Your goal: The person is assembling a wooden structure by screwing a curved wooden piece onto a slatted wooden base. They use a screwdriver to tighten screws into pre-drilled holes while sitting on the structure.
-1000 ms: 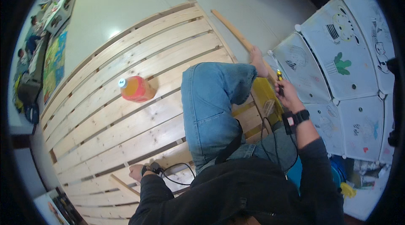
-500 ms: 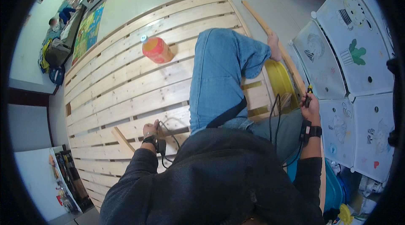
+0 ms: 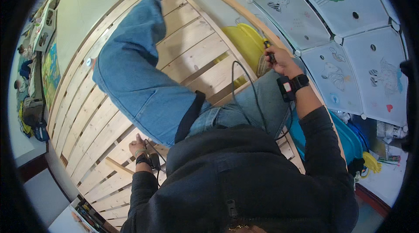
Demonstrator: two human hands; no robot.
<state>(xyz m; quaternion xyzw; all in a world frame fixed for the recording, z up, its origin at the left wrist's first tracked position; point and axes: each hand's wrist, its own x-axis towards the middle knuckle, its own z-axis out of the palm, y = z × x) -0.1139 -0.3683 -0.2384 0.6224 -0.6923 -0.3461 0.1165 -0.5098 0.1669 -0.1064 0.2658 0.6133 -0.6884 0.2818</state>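
In my right hand (image 3: 279, 60) is a screwdriver (image 3: 266, 43) with a yellow and black handle. Its metal shaft points up toward a long wooden rail (image 3: 244, 9) along the right side. My left hand (image 3: 139, 147) rests on the slatted wooden bed frame (image 3: 98, 121), thumb up and the other fingers curled. What those fingers close on, if anything, is hidden. Beside that hand a short wooden strip (image 3: 118, 166) lies slantwise across the slats. Both wrists carry black strapped devices, and a black cable (image 3: 248, 97) loops over my lap.
My bent leg (image 3: 131, 71) covers the middle slats; a bottle cap (image 3: 90, 62) shows past the knee. A yellow tub (image 3: 242, 43) and a blue tub (image 3: 349, 139) are at the right, near white panel cabinets (image 3: 349, 75). People sit far left.
My view has turned to the right. My leg has swung left and now hides most of the red-orange bottle. The screwdriver stays in my right hand, now farther from the cabinet panels.
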